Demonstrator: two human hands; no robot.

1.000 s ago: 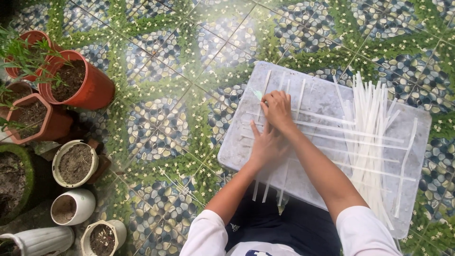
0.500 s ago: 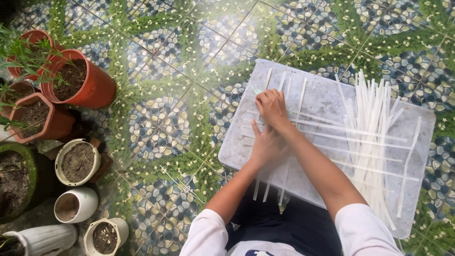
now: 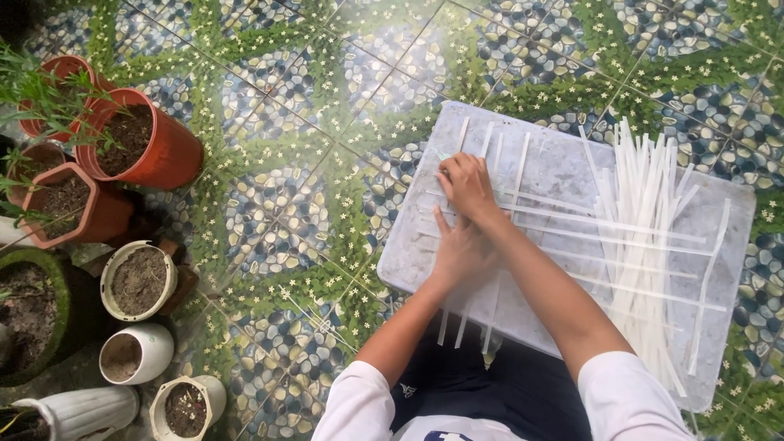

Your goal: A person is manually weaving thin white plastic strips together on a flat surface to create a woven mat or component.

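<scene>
Moved: both hands stay put on the strips.
Left hand [image 3: 462, 251]: flat, pressing white strips [image 3: 523, 214].
Right hand [image 3: 465, 185]: fingers pinching a strip.
Under: plastic board [image 3: 563, 167].

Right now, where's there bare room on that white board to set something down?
Bare board lies between the right hand and the loose strip pile. Crossed strips crowd the area around both hands; the left hand presses there.

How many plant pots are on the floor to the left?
8 in view: two orange round pots, two square terracotta, a green one, three white. Others may be hidden off-frame.
</scene>
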